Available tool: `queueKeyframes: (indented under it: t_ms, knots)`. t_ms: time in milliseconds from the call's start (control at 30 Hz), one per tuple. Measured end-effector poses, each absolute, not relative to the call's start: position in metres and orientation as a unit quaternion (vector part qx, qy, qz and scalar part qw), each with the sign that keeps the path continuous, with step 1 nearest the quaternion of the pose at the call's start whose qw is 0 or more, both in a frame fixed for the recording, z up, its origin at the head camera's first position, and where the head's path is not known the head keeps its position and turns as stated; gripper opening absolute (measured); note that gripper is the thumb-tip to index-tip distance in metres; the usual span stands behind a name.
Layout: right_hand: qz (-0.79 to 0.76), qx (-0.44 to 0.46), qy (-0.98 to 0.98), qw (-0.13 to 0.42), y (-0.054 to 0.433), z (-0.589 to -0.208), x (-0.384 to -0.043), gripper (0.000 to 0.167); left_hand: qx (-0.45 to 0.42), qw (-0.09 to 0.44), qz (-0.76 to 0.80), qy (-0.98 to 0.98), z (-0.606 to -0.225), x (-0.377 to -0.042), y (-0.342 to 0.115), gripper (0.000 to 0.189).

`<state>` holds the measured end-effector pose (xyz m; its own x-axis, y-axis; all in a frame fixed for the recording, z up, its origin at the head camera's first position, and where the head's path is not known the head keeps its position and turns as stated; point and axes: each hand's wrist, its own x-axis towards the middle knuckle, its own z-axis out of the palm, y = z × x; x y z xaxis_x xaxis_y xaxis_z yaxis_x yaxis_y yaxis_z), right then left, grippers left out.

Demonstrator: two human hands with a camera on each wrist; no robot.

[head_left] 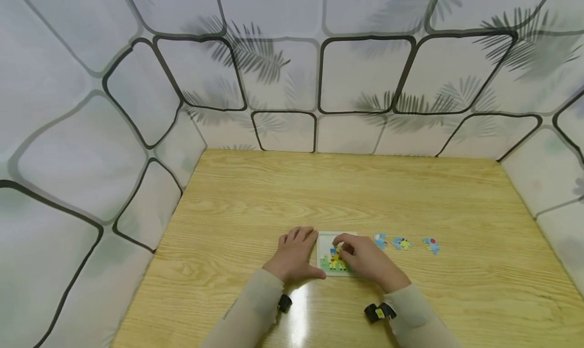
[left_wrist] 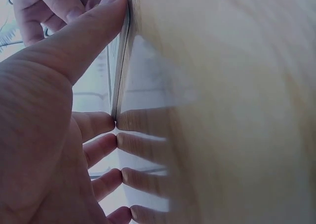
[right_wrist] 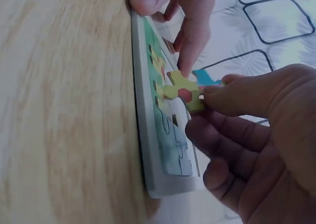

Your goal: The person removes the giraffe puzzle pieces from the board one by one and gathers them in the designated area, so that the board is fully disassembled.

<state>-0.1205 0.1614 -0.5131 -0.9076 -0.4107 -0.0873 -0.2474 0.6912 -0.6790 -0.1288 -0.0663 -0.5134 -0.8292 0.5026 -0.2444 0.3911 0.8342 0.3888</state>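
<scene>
A small jigsaw board (head_left: 325,240) with a pale frame lies on the table. Green and yellow pieces fill its lower part, with a giraffe-like pattern. My left hand (head_left: 294,255) rests flat along its left side, fingers spread; the thumb (left_wrist: 94,24) touches the board's edge in the left wrist view. Over the board, my right hand (head_left: 368,261) pinches a yellow puzzle piece (right_wrist: 177,81) with a red spot between thumb and fingers. That piece tilts above the board's surface in the right wrist view, close to a blue part (right_wrist: 205,78).
Right of the board lie three loose puzzle pieces: a blue and white one (head_left: 379,240), a blue and yellow one (head_left: 402,244) and a blue one with a red spot (head_left: 431,245). Patterned fabric walls (head_left: 283,94) border the wooden table (head_left: 274,196).
</scene>
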Motion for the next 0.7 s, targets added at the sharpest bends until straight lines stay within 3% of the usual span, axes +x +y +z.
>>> queueKeyframes:
  t_ms: [233, 500, 700]
  knots:
    - [-0.385, -0.162, 0.905, 0.081, 0.169, -0.521, -0.115, 0.025, 0.237, 0.172, 0.166, 0.942, -0.511, -0.129, -0.066, 0.106]
    - [-0.492, -0.064, 0.860, 0.119, 0.190, -0.523, -0.111, 0.012, 0.237, 0.177, 0.165, 0.941, -0.510, -0.128, -0.066, 0.106]
    - [-0.538, -0.026, 0.834, 0.116, 0.211, -0.522, -0.107, 0.021, 0.241, 0.180, 0.174, 0.938, -0.511, -0.127, -0.068, 0.106]
